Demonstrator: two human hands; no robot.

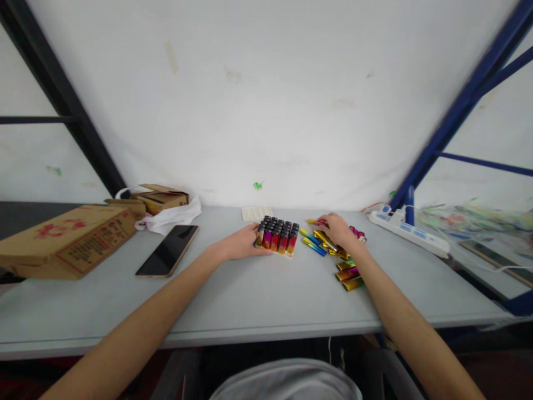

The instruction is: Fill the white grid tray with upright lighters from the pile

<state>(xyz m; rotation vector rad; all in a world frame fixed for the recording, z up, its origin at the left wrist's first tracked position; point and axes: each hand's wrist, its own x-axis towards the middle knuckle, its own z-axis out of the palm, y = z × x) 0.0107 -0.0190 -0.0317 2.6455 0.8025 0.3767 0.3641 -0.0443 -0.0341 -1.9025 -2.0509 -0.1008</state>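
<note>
Nearest, I log slim, shiny gold-and-coloured pieces (346, 272), loose on the grey bench (208, 305); my right hand (336, 229) over them, its grip unclear to me. Next, one pale shallow tray (289, 256) packed with upright, black-topped red-and-yellow lighters (278, 234), my left hand (245, 243) clasping its left end. Far left: large red-printed cardboard box (70, 233), inside hidden. Behind: smaller brown cardboard box (166, 200), flaps raised, contents hidden.

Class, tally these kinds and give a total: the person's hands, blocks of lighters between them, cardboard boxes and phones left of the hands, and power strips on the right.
Hands: 2 (left hand, right hand)
Block of lighters: 1
Cardboard boxes: 2 (large box, small box)
Phone: 1
Power strip: 1
Total: 7
</note>
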